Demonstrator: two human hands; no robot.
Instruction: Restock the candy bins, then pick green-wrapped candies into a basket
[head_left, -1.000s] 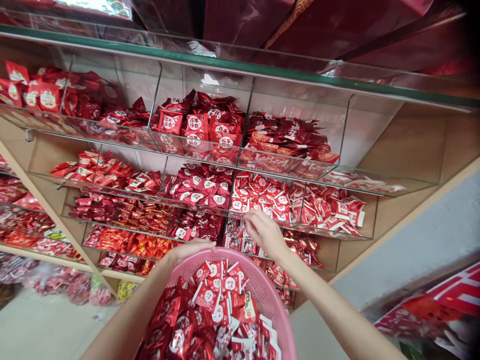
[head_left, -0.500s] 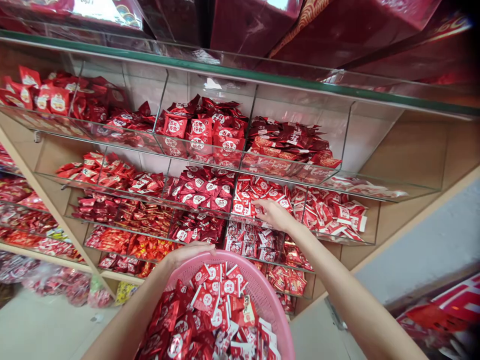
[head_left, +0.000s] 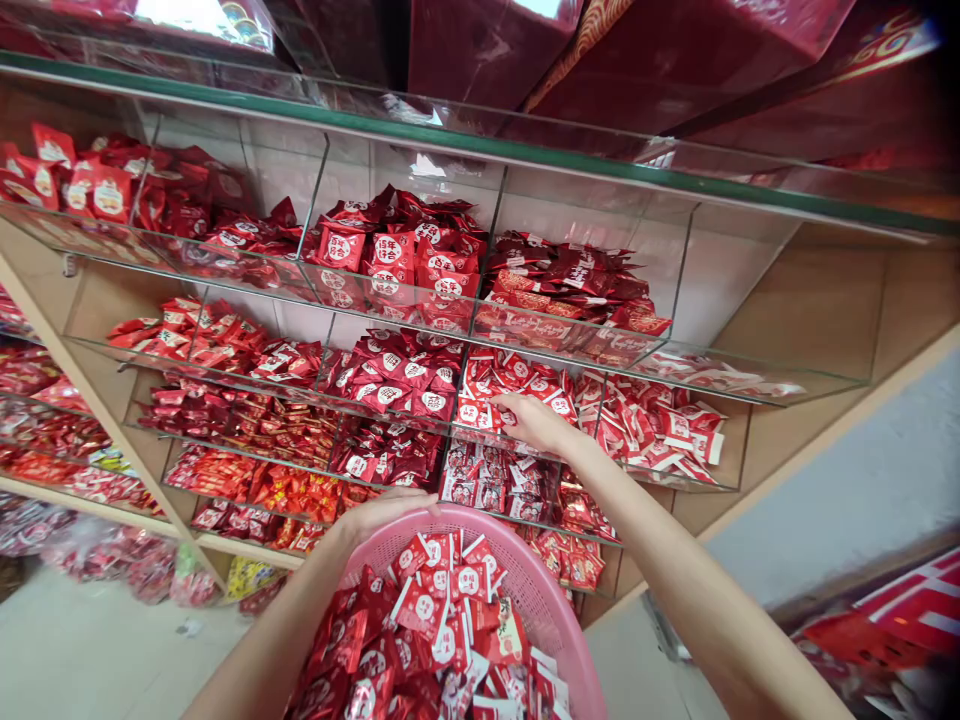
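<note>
My left hand (head_left: 386, 512) lies over the far rim of a pink plastic basket (head_left: 581, 655), gripping it. Inside the basket are many small red packets (head_left: 420, 610), some with white edges and white round labels. My right hand (head_left: 531, 422) reaches into a shelf compartment of red-and-white packets (head_left: 517, 372). Its fingers are bent, with the tips closed on a packet (head_left: 480, 412) at the compartment's front. The palm hides part of that packet row.
Tiered shelves with clear dividers and a glass front lip (head_left: 390, 312) hold red packets in several compartments. Above runs a thick glass shelf edge (head_left: 465, 140) bearing large dark red boxes (head_left: 480, 50). Bagged goods (head_left: 150, 565) lie on the floor at left. A grey wall (head_left: 847, 470) stands at right.
The view has shifted slightly, and the basket sits a little further right and lower in it. My right hand stays at the same compartment, its fingertips a little further left.
</note>
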